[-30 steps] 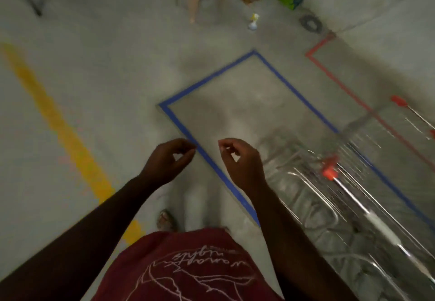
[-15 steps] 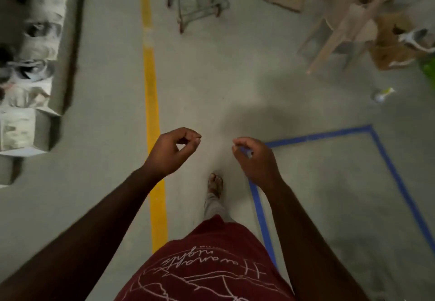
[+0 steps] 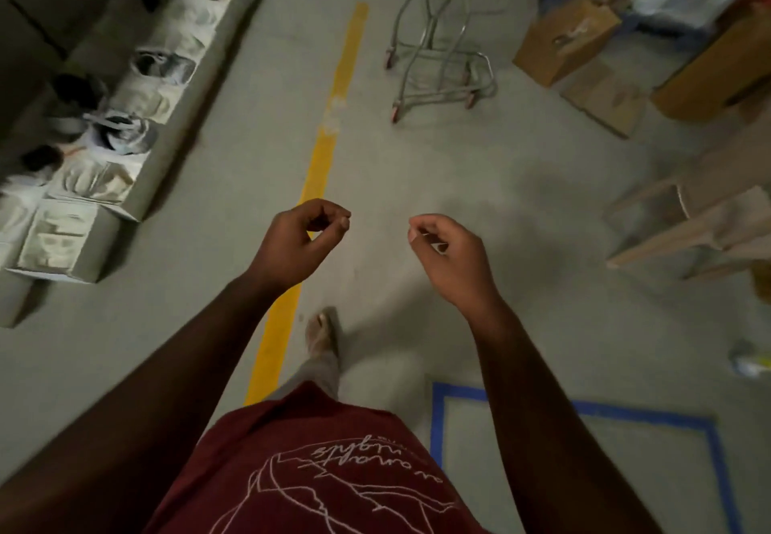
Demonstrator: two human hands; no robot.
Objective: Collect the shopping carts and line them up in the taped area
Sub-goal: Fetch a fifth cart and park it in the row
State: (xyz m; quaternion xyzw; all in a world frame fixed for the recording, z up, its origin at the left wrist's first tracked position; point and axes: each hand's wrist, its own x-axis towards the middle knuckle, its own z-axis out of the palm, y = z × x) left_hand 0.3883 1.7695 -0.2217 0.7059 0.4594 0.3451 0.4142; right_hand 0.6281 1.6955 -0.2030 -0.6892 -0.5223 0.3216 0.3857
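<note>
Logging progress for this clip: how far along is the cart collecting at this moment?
Done: nothing this view confirms; the visible corner of the blue taped area holds no cart. In hand: nothing. The left hand and right hand hang loosely curled and empty as the person steps forward beside the yellow floor line. Left: one shopping cart stands ahead near the cardboard boxes, untouched; it must be fetched and lined up inside the tape.

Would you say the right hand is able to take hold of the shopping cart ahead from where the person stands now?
Probably not yet: the right hand hangs well short of the shopping cart, with bare floor between, nothing blocking.
</note>
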